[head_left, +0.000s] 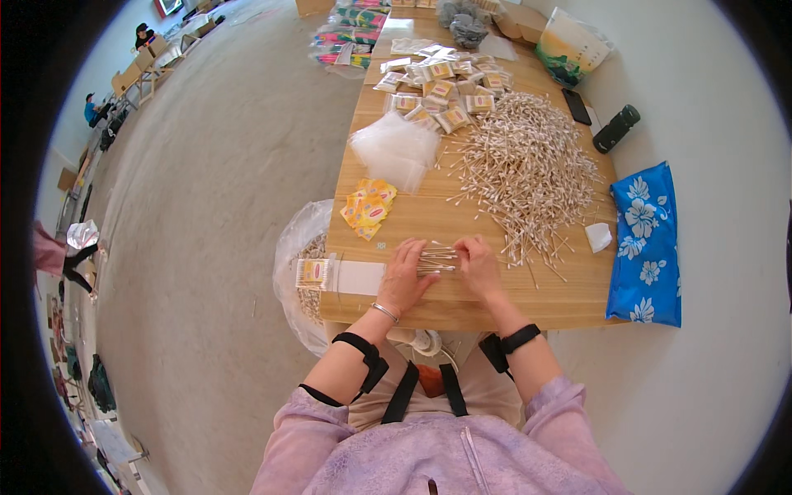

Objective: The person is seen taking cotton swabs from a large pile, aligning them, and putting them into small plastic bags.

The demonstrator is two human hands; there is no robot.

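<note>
I'm looking down on a long wooden counter (462,293) that runs away from me, with the stock laid out in stations along it. The biggest thing on it is the loose heap of cotton swabs (528,165), spread wide on the right half so single sticks can be raked toward the near edge. Beyond it sits a cluster of filled packets (445,91), kept far off, I judge, so finished pieces stay clear of the loose stock. Left of the heap lies a stack of clear plastic bags (396,148), and nearer me a small pile of yellow paper inserts (369,208), both within an arm's reach. At the near left edge lies one flat packet with a white strip (342,276); below the counter edge hangs a clear sack (299,247), apparently holding more swabs.

My left hand (404,276) and right hand (478,264) face each other over a small bundle of swabs (436,258), lying flat just at the near edge. The fingers of both hands curl against its ends, pressing inward as if to square the sticks; neither hand lifts it.
</note>
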